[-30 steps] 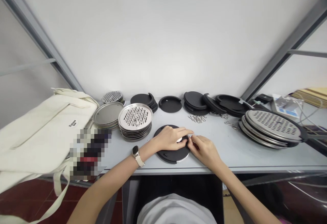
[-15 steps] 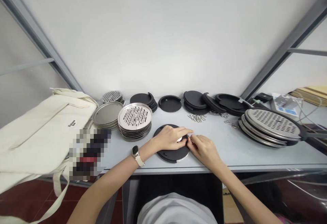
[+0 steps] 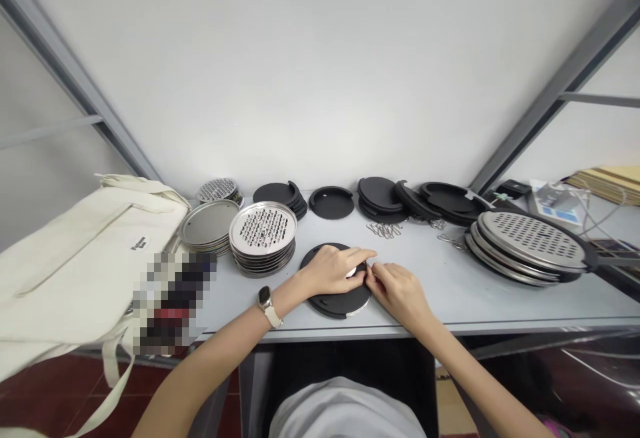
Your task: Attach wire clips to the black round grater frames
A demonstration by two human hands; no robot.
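Observation:
A black round holder [image 3: 333, 303] lies flat near the table's front edge, a strip of silver metal showing along its lower right rim. Across its top rests my left hand [image 3: 335, 270], thumb and fingers closed around its right part, and a small white spot shows under the fingers. At the right edge of the holder my right hand [image 3: 400, 291] is closed in a pinch. Whatever sits between those fingertips is too small and hidden to make out. A loose pile of wire clips [image 3: 384, 230] lies just beyond my hands.
To the left stand stacked metal grater discs [image 3: 263, 228], plain metal discs [image 3: 209, 223] and a cream bag [image 3: 90, 251]. Along the wall are black round holders [image 3: 331, 203]. Handled metal graters [image 3: 535, 241] are stacked at the right, near a white box [image 3: 555, 201].
The view has shifted very slightly. Both hands stay at the holder's right edge, with only tiny movement in my right fingertips.

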